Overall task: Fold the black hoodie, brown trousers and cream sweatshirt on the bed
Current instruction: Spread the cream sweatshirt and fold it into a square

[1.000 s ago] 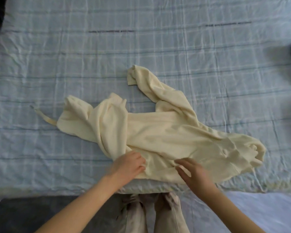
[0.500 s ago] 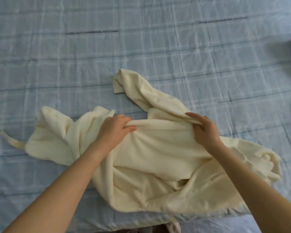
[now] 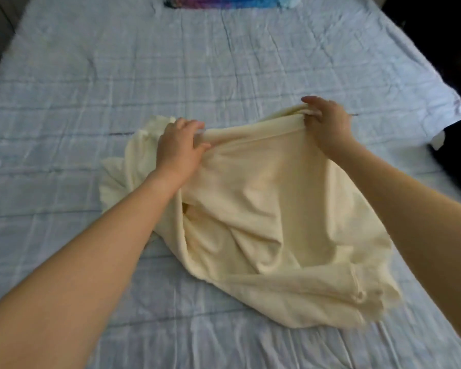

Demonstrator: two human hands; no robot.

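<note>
- The cream sweatshirt (image 3: 272, 209) lies crumpled mid-bed, soft and creased, its far edge lifted taut between both hands.
- The left hand (image 3: 180, 150) pinches that edge with curled fingers; the right hand (image 3: 328, 123) grips it bunched.
- The bed (image 3: 117, 75) wears a wrinkled pale blue checked sheet.
- A black garment (image 3: 455, 153) lies at the right edge.

Cream sweatshirt (image 3: 264, 209) rumpled mid-bed, far edge lifted; black hoodie (image 3: 455, 153) at right
</note>
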